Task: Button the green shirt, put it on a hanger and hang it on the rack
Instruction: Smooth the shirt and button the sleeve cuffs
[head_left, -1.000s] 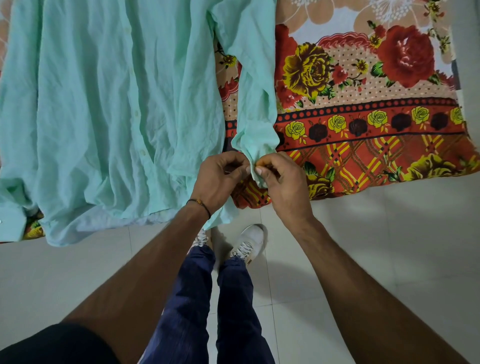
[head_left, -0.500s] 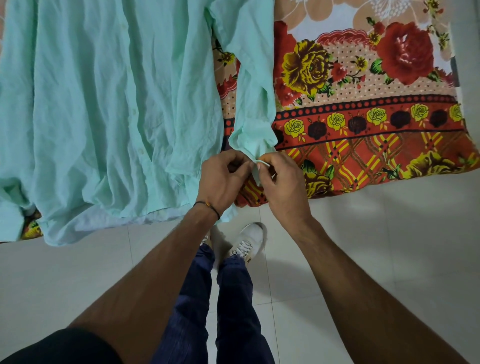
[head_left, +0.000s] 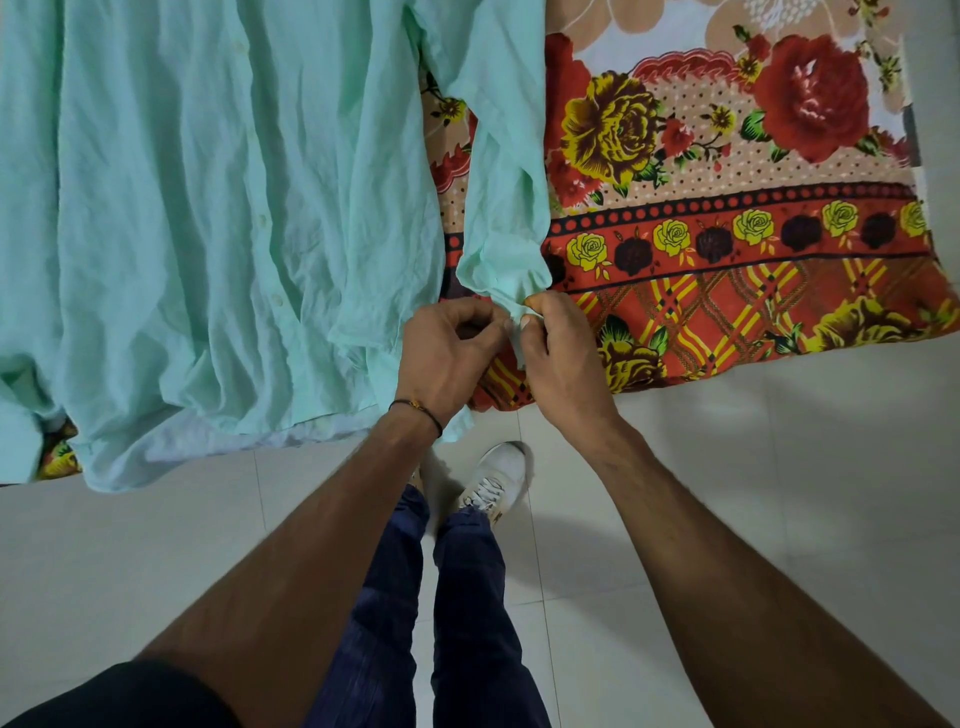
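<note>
Left hand (head_left: 449, 358) and right hand (head_left: 558, 353) both pinch green shirt (head_left: 208, 208) cuff (head_left: 517, 312) at near bedspread (head_left: 727, 312) edge, likely buttoning it.

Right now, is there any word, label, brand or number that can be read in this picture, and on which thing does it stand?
None can be read.
green shirt: no tag or print shows.
floral bedsheet: only flower and lattice patterns, no writing.
white shoe: no brand mark can be made out.
</note>
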